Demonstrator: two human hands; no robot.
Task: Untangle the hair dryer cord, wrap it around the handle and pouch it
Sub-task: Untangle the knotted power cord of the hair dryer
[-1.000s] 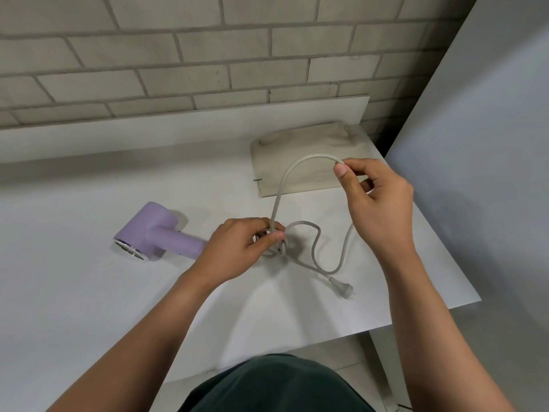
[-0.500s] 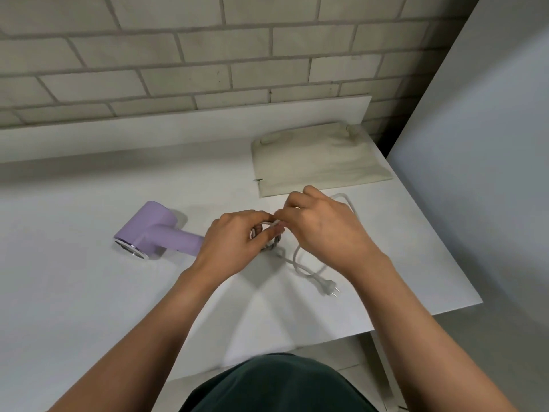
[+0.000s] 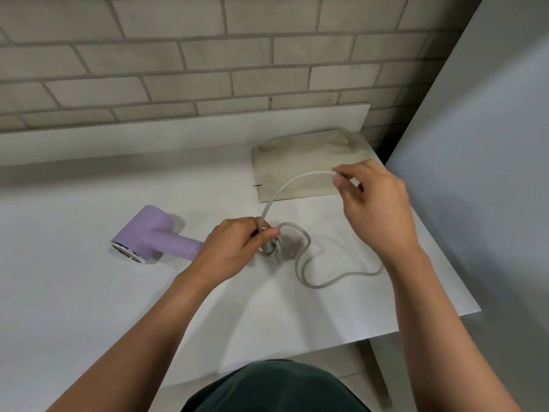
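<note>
Grey cord (image 3: 300, 260) arcs between both hands, left (image 3: 234, 248) and right (image 3: 374, 203).

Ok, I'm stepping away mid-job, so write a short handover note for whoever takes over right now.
Left hand pins the cord's knot on the table. Right hand holds a raised stretch of cord over the pouch.
Hair dryer lies on its side at left; slack cord loops on the table.
Done: untangling begun.
Left: clear the knot, wrap the handle, pouch it.
</note>
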